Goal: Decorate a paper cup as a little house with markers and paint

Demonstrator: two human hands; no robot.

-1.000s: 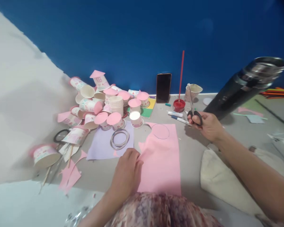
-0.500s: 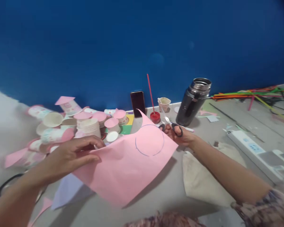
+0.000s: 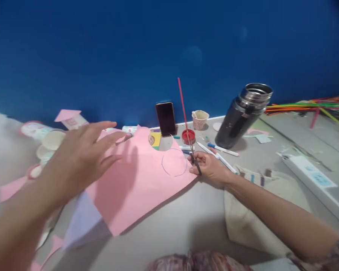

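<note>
A large sheet of pink paper (image 3: 135, 184) spans the middle, with a blue-inked circle drawn near its right corner and a curved notch cut from its far edge. Above its left part hovers my left hand (image 3: 83, 160), fingers spread and holding nothing, its shadow falling on the sheet. My right hand (image 3: 211, 169) is closed on black-handled scissors (image 3: 197, 167), blades pointing away toward the wall. The thumb and fingers of that hand also meet the paper's right corner; whether they pinch it is hard to tell.
Behind the sheet stand a phone (image 3: 165, 118), a red lid (image 3: 188, 137) with a red stick, a paper cup (image 3: 200, 119) and an open dark flask (image 3: 240, 120). Markers (image 3: 223, 149), a cloth bag (image 3: 251, 222) and a power strip (image 3: 307, 175) lie right; decorated cups (image 3: 35, 130) crowd the left.
My left hand has let go of the sheet's left edge and risen with fingers spread. The paper lies flatter, exposing its notch. My right hand with the scissors has shifted left to the corner.
</note>
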